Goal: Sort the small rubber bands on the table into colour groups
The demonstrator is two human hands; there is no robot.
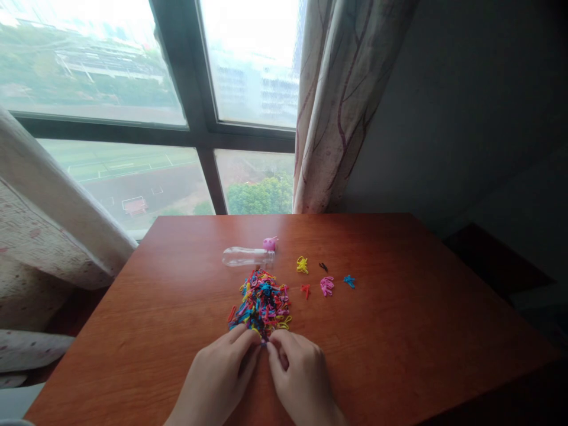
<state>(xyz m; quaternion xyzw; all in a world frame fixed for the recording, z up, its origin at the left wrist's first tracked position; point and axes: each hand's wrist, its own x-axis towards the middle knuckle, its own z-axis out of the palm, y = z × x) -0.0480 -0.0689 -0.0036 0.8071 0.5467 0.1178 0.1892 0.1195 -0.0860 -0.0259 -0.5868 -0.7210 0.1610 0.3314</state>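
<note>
Loops (pixel 266 305) of many colours are heaped at the middle of the wooden table (pixel 377 361), just beyond the two hands, and at the near edge of this heap one small purple piece (pixel 264 342) is seen between the fingertips. By the left hand (pixel 224 358) and the right hand (pixel 302 358) it appears to be pinched from two sides, with thumb and finger brought together; how firmly it is pressed cannot be told. Such a piece is judged to be very light, but whether it is stiff or elastic cannot be said, as it is too small in the view. Its thin strand may be slippery and easily tangled with its neighbours, so it is best taken by one free end, with the tips only. The direction of the pinched piece is too much covered to be read. In the heap the loops are pointed every way; at its left side a red loop (pixel 231 313) is laid with its long axis slanting from near left to far right, and at its right side a yellow loop (pixel 284 323) is slanted likewise.
</note>
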